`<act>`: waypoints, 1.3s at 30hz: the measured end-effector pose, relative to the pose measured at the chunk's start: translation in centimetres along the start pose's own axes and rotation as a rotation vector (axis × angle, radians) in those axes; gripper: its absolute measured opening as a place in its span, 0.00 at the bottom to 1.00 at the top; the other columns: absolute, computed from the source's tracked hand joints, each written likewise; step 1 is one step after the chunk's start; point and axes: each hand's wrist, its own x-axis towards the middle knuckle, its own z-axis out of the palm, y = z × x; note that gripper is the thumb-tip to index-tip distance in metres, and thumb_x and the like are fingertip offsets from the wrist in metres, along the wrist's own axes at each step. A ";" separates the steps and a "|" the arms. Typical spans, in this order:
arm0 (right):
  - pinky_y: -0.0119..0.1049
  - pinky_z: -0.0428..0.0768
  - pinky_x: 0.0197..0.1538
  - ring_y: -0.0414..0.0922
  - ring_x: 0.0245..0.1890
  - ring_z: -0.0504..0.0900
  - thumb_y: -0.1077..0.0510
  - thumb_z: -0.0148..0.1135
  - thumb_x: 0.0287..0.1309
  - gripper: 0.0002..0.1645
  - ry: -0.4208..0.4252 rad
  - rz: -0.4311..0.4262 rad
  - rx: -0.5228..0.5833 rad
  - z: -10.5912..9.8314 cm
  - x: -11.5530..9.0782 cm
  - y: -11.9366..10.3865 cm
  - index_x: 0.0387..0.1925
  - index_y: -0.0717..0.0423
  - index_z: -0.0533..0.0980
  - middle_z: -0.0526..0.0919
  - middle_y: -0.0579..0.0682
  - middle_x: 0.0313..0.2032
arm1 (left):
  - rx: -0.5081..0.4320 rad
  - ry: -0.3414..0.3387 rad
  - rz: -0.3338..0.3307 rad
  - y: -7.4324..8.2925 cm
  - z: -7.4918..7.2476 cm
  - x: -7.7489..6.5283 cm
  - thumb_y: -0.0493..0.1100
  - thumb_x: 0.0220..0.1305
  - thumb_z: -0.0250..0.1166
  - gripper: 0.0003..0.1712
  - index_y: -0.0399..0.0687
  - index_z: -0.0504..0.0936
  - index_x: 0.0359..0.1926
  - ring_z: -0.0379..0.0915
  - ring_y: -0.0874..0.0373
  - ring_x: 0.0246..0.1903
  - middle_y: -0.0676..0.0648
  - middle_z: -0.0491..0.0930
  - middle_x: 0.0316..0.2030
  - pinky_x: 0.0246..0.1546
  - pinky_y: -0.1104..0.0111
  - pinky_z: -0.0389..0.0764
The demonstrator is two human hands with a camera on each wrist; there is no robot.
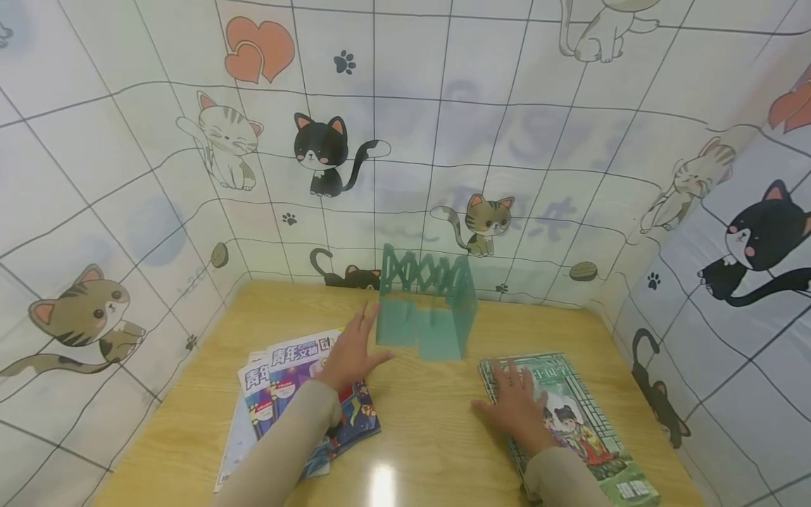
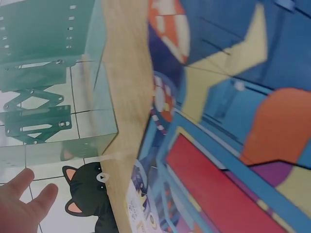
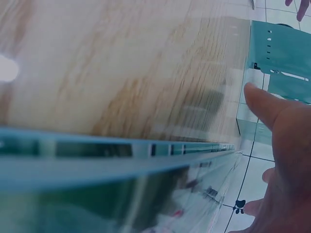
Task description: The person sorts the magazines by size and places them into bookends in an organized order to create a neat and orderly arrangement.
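Observation:
My left hand hangs over the upper right part of several fanned-out magazines with purple and blue covers, fingers extended and thumb spread. In the left wrist view two fingertips of that hand show apart, with nothing between them. On the right, my right hand is over the left edge of a stack of green magazines, its fingers spread. The right wrist view shows its thumb straight out, above the stack's edge. Between the hands, farther back, stands a green expandable book rack.
A light wooden table carries everything. Cloth walls printed with cats and grid lines enclose it at the back and both sides. The book rack stands near the back wall. A pale sheet sticks out under the left magazines.

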 end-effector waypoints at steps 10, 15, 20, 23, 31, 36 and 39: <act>0.84 0.30 0.49 0.76 0.68 0.35 0.26 0.63 0.49 0.65 -0.048 0.121 0.036 -0.4 -0.5 0.6 0.76 0.53 0.46 0.41 0.70 0.72 | -0.132 0.048 0.003 0.0 -0.5 1.7 0.60 0.56 0.71 0.63 0.65 0.34 0.77 0.43 0.40 0.72 0.48 0.34 0.76 0.64 0.45 0.60; 0.85 0.27 0.45 0.77 0.67 0.32 0.24 0.61 0.48 0.67 -0.101 0.164 0.068 -0.7 -0.9 0.7 0.76 0.55 0.44 0.38 0.72 0.72 | -0.165 0.050 -0.016 -0.1 -0.8 2.7 0.61 0.56 0.70 0.63 0.66 0.33 0.77 0.40 0.43 0.73 0.47 0.34 0.76 0.66 0.46 0.57; 0.85 0.29 0.45 0.77 0.67 0.31 0.23 0.61 0.48 0.68 -0.126 0.174 0.066 -0.8 -1.1 0.8 0.76 0.57 0.44 0.38 0.74 0.71 | -0.201 0.017 -0.062 0.0 -1.4 3.4 0.62 0.55 0.71 0.64 0.71 0.31 0.76 0.43 0.42 0.72 0.47 0.33 0.76 0.65 0.46 0.59; 0.85 0.32 0.46 0.77 0.67 0.34 0.24 0.61 0.49 0.67 -0.124 0.177 0.045 -0.8 -1.0 0.8 0.76 0.57 0.45 0.40 0.74 0.71 | -0.235 0.016 -0.069 0.1 -1.9 4.0 0.59 0.54 0.73 0.64 0.68 0.33 0.77 0.45 0.40 0.71 0.46 0.33 0.76 0.64 0.44 0.60; 0.85 0.41 0.49 0.76 0.67 0.40 0.24 0.62 0.48 0.65 -0.125 0.179 -0.016 -0.8 -0.8 1.1 0.74 0.59 0.51 0.47 0.72 0.71 | -0.294 0.004 -0.096 0.6 -2.8 5.2 0.51 0.53 0.75 0.63 0.65 0.39 0.77 0.48 0.40 0.70 0.44 0.37 0.76 0.64 0.44 0.60; 0.85 0.42 0.49 0.76 0.67 0.40 0.25 0.62 0.49 0.64 -0.127 0.173 -0.013 -1.0 -0.7 1.3 0.74 0.58 0.51 0.47 0.72 0.71 | -0.285 -0.021 -0.084 0.8 -3.0 5.5 0.51 0.56 0.74 0.61 0.67 0.39 0.77 0.51 0.42 0.70 0.44 0.38 0.76 0.65 0.46 0.60; 0.85 0.40 0.49 0.76 0.67 0.40 0.26 0.63 0.48 0.63 -0.126 0.170 0.004 -1.2 -0.8 1.1 0.74 0.58 0.52 0.48 0.71 0.71 | -0.272 -0.021 -0.065 0.8 -3.1 5.8 0.51 0.57 0.72 0.59 0.65 0.40 0.77 0.51 0.42 0.69 0.42 0.39 0.76 0.65 0.46 0.60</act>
